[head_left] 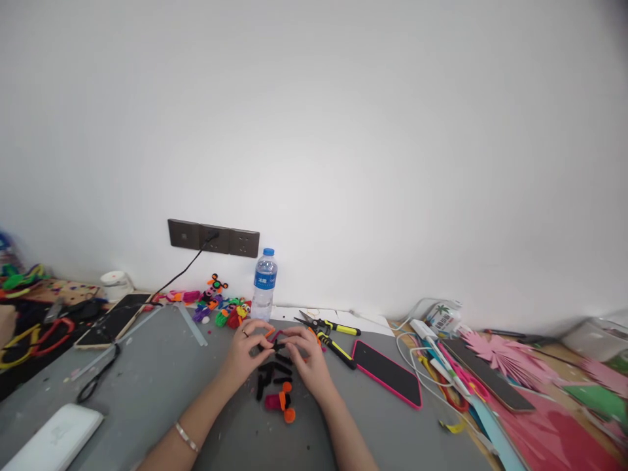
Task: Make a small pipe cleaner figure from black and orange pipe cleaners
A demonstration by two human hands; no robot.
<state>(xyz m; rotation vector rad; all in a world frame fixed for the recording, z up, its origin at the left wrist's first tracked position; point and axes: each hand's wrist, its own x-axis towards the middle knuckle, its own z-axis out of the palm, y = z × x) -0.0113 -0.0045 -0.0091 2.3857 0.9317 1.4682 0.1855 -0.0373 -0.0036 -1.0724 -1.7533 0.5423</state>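
My left hand (246, 352) and my right hand (305, 356) meet above the grey table mat, fingertips pinched on a short black pipe cleaner piece (277, 345) between them. Several more black pipe cleaner pieces (267, 375) lie on the mat just below my fingers. Close by, nearer to me, rests a small pipe cleaner figure (279, 401) in magenta, orange and black. Bits of orange and purple show behind my fingers, partly hidden.
A water bottle (265, 284) stands against the wall beside colourful pipe cleaner figures (238, 313). Yellow-handled pliers (338, 343) and a pink-edged phone (387, 373) lie to the right. At left are another phone (115, 320), a cable and a white power bank (53, 438). Papers and scissors crowd the far right.
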